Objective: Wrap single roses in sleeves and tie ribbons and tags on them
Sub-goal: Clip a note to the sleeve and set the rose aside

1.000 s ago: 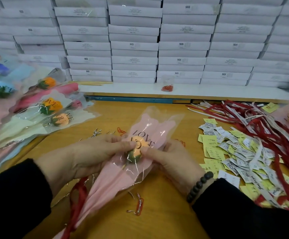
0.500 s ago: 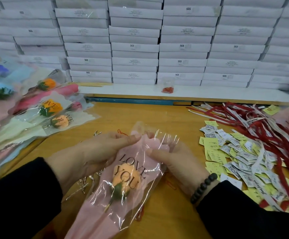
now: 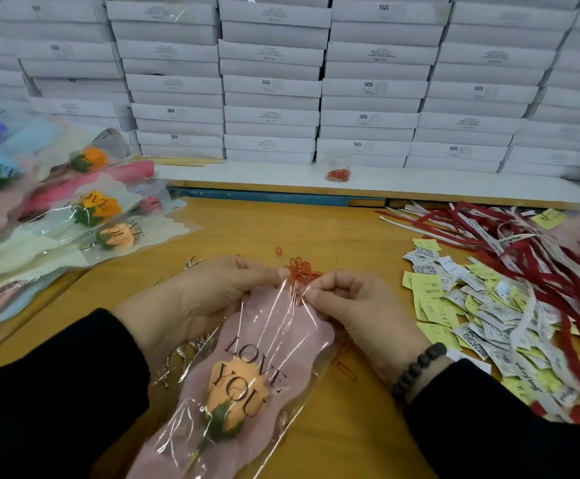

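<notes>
One rose (image 3: pixel 236 392) lies in its sleeve (image 3: pixel 264 326) on the desk (image 3: pixel 333 236), long axis running from stem, nearest the person, to the open top pointing away. Both hands meet at that top: left hand (image 3: pixel 209 299) and right hand (image 3: pixel 354 305) each pinch the film's edge, equally near. Clips (image 3: pixel 302 271) lie just beyond the sleeve; tags (image 3: pixel 468 305) and ribbons (image 3: pixel 523 243) to its right.

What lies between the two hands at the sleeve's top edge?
In the head view, a small heap of red paper clips on the table, just beyond the sleeve.
</notes>
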### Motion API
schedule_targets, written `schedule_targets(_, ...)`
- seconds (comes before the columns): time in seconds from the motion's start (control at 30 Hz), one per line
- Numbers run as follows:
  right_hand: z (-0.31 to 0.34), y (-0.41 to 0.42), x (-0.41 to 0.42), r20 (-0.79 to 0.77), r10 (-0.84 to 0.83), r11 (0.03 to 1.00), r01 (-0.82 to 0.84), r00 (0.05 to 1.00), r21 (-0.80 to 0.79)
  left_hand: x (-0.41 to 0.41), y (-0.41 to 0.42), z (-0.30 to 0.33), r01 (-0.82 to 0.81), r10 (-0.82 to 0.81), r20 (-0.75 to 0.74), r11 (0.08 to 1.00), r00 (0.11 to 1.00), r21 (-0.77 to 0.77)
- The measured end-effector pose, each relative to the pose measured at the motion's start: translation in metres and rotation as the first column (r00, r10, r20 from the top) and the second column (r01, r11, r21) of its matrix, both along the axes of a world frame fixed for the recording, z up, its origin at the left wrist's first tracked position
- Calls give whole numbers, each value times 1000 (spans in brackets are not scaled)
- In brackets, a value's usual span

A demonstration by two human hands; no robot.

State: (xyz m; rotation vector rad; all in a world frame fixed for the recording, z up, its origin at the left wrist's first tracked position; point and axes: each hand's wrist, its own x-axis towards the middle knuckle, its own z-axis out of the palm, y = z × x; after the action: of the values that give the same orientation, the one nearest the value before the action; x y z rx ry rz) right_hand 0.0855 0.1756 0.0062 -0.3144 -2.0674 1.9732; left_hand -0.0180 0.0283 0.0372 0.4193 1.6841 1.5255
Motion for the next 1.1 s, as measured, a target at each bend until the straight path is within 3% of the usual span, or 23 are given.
schedule_targets(0.27, 5, 3, 1, 32, -20, 996, 17, 999, 82, 1, -5, -14, -203, 199, 46, 973, 979, 112)
schedule_targets(0.37, 14, 20, 3, 30, -133, 944, 117, 991, 309, 1, -5, -12, -205, 199, 62, 970, 978, 133)
schedule_targets(0.4, 18, 30, 6, 25, -197, 873, 164, 980, 459, 1, -5, -12, -203, 197, 61, 969, 979, 137)
schedule_targets(0.47, 24, 54, 13, 39, -343, 586, 181, 938, 790, 1, -5, -12, -201, 197, 45, 971, 979, 131)
schedule_targets(0.53, 27, 76, 23, 86, -478, 321, 83, 874, 943, 1, -6, -13, -203, 201, 30, 973, 979, 113)
schedule_targets(0.57, 27, 85, 27, 139, -521, 273, 11, 842, 962, 1, -6, -14, -205, 203, 29, 973, 979, 109)
schedule_targets(0.67, 30, 101, 35, 334, -518, 386, -133, 787, 913, 0, -6, -14, -210, 208, 31, 972, 978, 104)
schedule_targets(0.8, 34, 108, 40, 455, -442, 491, -217, 773, 844, 2, -5, -14, -215, 213, 25, 971, 977, 101)
schedule_targets(0.93, 29, 108, 38, 441, -452, 410, -259, 775, 875, 3, -4, -15, -226, 224, 22, 968, 974, 107)
schedule_targets(1.1, 29, 113, 38, 404, -432, 406, -226, 806, 885, 3, -4, -15, -235, 234, 22, 967, 972, 94)
